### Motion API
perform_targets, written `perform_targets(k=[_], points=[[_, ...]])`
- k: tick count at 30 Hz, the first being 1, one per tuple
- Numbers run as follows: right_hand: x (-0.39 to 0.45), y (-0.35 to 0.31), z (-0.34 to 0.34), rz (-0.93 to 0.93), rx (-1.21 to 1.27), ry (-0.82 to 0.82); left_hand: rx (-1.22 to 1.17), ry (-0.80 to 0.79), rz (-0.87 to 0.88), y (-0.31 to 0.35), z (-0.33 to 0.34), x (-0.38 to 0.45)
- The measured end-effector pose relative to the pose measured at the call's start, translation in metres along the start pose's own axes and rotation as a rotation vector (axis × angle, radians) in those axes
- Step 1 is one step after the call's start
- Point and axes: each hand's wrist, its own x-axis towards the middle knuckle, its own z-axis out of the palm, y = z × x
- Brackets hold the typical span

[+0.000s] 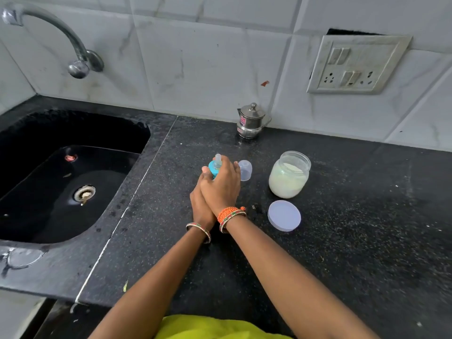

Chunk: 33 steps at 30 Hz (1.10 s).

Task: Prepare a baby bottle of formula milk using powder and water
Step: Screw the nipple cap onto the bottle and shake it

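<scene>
A baby bottle (215,165) with a blue collar and a clear teat stands on the black counter (342,228). My left hand (201,204) wraps its body from the left. My right hand (221,185) lies over the left one and grips the bottle near the collar, so the bottle's body is hidden. The bottle's clear cap (245,169) lies just to the right. Further right stands an open glass jar (289,174) of pale powder, with its round white lid (284,215) flat on the counter in front of it.
A small steel lidded pot (251,121) stands against the tiled wall at the back. A black sink (63,177) fills the left side, with a tap (61,37) above it. A switch and socket plate (354,64) hangs on the wall at right.
</scene>
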Motion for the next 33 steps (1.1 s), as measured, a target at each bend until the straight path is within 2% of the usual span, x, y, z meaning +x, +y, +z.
perform_targets(k=[4,6,8,9,11,13,14,16,18,20,22,26,28,33], points=[[0.009,0.02,-0.018,-0.126,0.074,-0.199,0.15,-0.095,0.069,-0.009,-0.01,0.007],[0.022,0.03,-0.029,-0.151,0.101,-0.084,0.153,-0.155,0.074,-0.017,-0.014,0.014],[0.044,0.046,-0.035,-0.129,-0.056,0.036,0.139,-0.189,0.073,-0.019,-0.015,0.018],[0.054,0.054,-0.037,-0.129,-0.208,0.002,0.138,-0.204,0.067,-0.02,-0.016,0.021],[0.06,0.066,-0.036,-0.128,-0.464,-0.223,0.139,-0.229,0.052,-0.02,-0.018,0.024],[0.059,0.073,-0.035,-0.093,-0.513,-0.361,0.133,-0.241,0.038,-0.021,-0.019,0.027],[0.058,0.07,-0.037,-0.074,-0.464,-0.334,0.13,-0.238,0.036,-0.021,-0.019,0.027],[0.056,0.051,-0.044,-0.056,-0.271,-0.162,0.125,-0.229,0.035,-0.021,-0.018,0.027],[0.051,0.024,-0.05,-0.125,-0.072,0.029,0.12,-0.223,0.04,-0.022,-0.018,0.025],[0.04,0.002,-0.056,-0.248,0.043,0.147,0.11,-0.229,0.049,-0.022,-0.018,0.025],[0.03,-0.008,-0.057,-0.357,0.03,0.129,0.106,-0.231,0.061,-0.019,-0.018,0.023],[0.022,0.003,-0.04,-0.43,-0.21,-0.036,0.121,-0.217,0.062,-0.01,-0.017,0.022],[0.021,0.012,-0.033,-0.449,-0.275,-0.043,0.136,-0.217,0.062,-0.008,-0.018,0.022],[0.02,0.021,-0.025,-0.462,-0.252,-0.004,0.137,-0.223,0.06,-0.01,-0.02,0.022]])
